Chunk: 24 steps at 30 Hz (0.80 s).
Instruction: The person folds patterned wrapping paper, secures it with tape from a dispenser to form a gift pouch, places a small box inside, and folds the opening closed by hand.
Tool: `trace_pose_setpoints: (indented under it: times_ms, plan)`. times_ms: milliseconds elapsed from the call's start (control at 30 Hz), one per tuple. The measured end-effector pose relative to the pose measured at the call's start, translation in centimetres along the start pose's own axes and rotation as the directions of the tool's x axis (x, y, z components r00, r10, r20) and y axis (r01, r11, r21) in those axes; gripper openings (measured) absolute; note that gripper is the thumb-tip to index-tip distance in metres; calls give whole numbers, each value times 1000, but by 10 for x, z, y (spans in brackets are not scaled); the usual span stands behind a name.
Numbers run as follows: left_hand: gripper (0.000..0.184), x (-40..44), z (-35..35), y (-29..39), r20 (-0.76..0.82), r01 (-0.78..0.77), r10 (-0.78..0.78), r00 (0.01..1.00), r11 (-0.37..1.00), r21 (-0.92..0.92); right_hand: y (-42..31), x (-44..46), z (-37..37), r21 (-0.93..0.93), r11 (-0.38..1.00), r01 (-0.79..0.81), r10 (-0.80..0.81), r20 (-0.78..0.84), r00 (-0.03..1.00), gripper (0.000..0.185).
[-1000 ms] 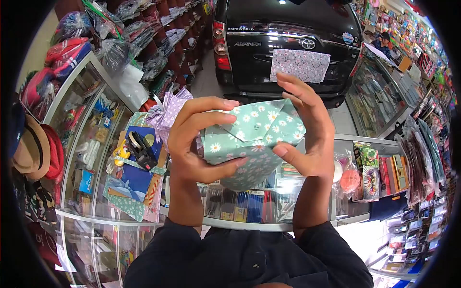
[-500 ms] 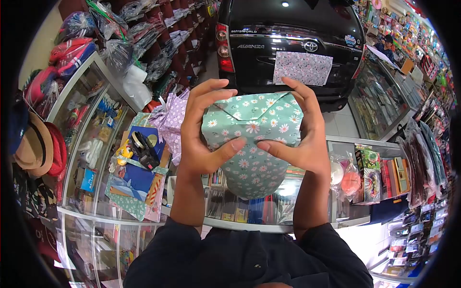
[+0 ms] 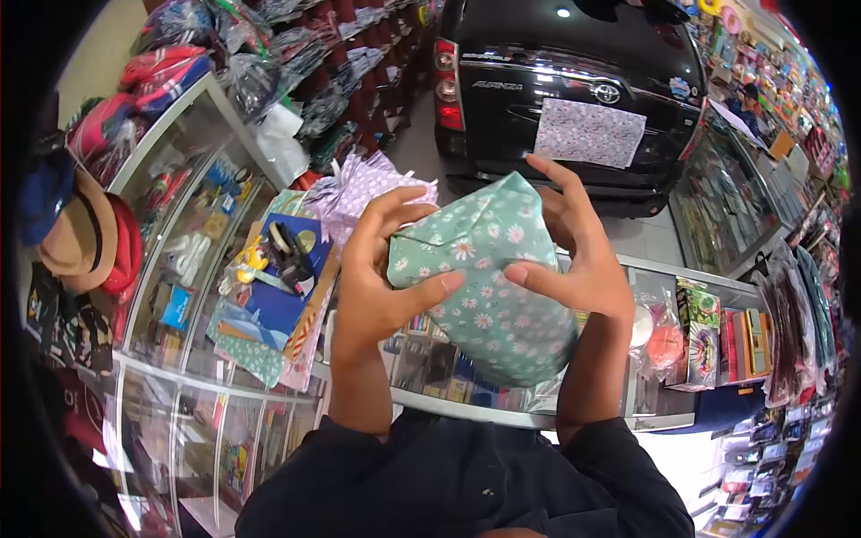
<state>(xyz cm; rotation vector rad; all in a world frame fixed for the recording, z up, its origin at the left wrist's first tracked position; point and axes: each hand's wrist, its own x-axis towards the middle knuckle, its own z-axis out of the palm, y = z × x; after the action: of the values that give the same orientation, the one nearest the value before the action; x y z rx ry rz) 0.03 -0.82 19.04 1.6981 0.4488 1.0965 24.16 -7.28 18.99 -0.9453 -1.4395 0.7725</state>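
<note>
A parcel wrapped in green daisy-print paper [image 3: 493,287] is held up in front of me, above the glass counter. Its folded end is toward the top, and the body slants down to the right. On its left side, my left hand [image 3: 386,269] grips it with the thumb pressed on the near face. Opposite, my right hand [image 3: 578,251] holds it, thumb on the near face and fingers round the right edge. The far side of the parcel and some fingertips are hidden behind it.
The glass counter [image 3: 421,403] lies below. To the left are a tape dispenser [image 3: 289,260], a yellow figure [image 3: 251,260], patterned papers [image 3: 242,345] and a purple polka-dot wrapped item [image 3: 372,193]. Bagged goods [image 3: 662,336] and boxes [image 3: 698,332] stand right. A black car [image 3: 574,72] is ahead.
The parcel has tilted, its lower end swinging to the right and its top corner rising. Both hands keep their hold. The whole view has shifted slightly.
</note>
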Motion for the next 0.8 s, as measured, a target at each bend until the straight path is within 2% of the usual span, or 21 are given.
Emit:
trace_pose_setpoints:
  times_ms: [33, 67, 100, 133, 167, 200, 267, 333, 400, 467, 533, 567, 600, 667, 700, 800]
  plan:
    - [91, -11, 6, -1, -122, 7, -16, 992, 997, -75, -1, -1, -1, -83, 996, 9, -4, 70, 998, 109]
    - [88, -23, 11, -3, -244, 4, -41, 969, 989, -151, 1, -2, -2, -74, 997, 2, 4, 86, 996, 109]
    - [86, -35, 12, -11, -294, -45, 21, 956, 996, -76, 3, -2, -3, -171, 985, 13, 13, 154, 988, 104]
    - [86, -49, 14, -21, -312, -39, 14, 950, 997, -73, 5, 0, -2, -266, 963, 33, 27, 221, 975, 100]
    - [87, -63, 17, -31, -331, -16, -12, 944, 996, -82, 10, 2, 2, -203, 971, 126, -68, 272, 960, 88]
    - [88, -83, 17, -37, -368, 17, -51, 929, 995, -96, 11, 2, 12, -188, 976, 110, -48, 307, 950, 88]
    - [88, -102, 17, -41, -370, 44, -75, 926, 995, -92, 5, 4, 16, -233, 967, -103, 197, 428, 882, 79]
    - [87, -117, 12, -44, -387, 131, -200, 900, 972, -197, 18, 7, 26, -262, 958, -116, 231, 468, 853, 75]
    - [88, -134, 4, -56, -396, 172, -243, 886, 963, -206, 36, 8, 36, -353, 934, -53, 251, 543, 801, 75]
    - [88, -146, -3, -64, -318, 295, -369, 874, 920, -256, 50, 6, 43, -373, 928, -20, 250, 580, 775, 73]
    - [86, -162, -12, -90, -347, 319, -369, 862, 928, -193, 59, 1, 49, -482, 875, -30, 352, 594, 724, 76]
    - [85, -166, -16, -92, -311, 392, -405, 860, 914, -106, 61, -2, 53, -526, 850, -21, 385, 594, 706, 76]
    - [85, -169, -20, -94, -276, 460, -446, 852, 888, -17, 68, -4, 56, -524, 851, -24, 389, 600, 699, 76]
    - [84, -172, -22, -97, -312, 474, -463, 830, 880, -44, 91, -10, 63, -514, 852, -102, 434, 584, 686, 76]
    - [83, -172, -25, -99, -324, 484, -477, 817, 873, -63, 99, -13, 67, -491, 870, -50, 368, 579, 728, 72]
    - [80, -173, -39, -110, -343, 517, -489, 802, 856, -12, 110, -12, 80, -451, 884, -121, 375, 530, 761, 67]
